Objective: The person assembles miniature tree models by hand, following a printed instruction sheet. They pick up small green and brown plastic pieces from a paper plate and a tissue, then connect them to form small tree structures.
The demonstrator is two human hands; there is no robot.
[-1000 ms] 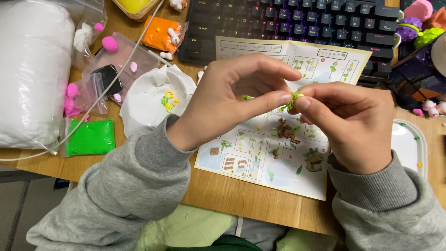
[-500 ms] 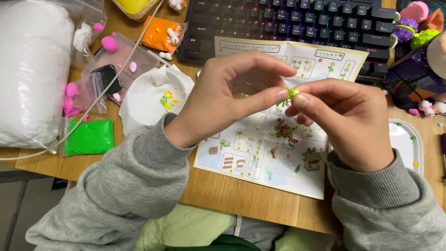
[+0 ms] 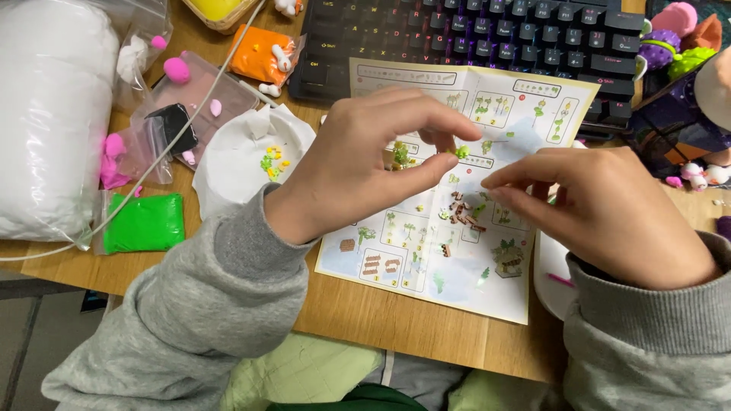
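Left hand [image 3: 358, 167] pinches a tiny green clay bit [image 3: 461, 151] btwn thumb & forefinger, above the instruction sheet [image 3: 457, 259]. Right hand [image 3: 609, 213], fingertips together, holds nothing visible. Best w/ light pressure, so the bit isn't squashed.

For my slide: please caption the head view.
Left hand pinches a tiny green clay bit above an instruction sheet.

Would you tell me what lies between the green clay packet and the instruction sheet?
In the head view, the left sleeve crosses bare table between the green clay packet and the instruction sheet.
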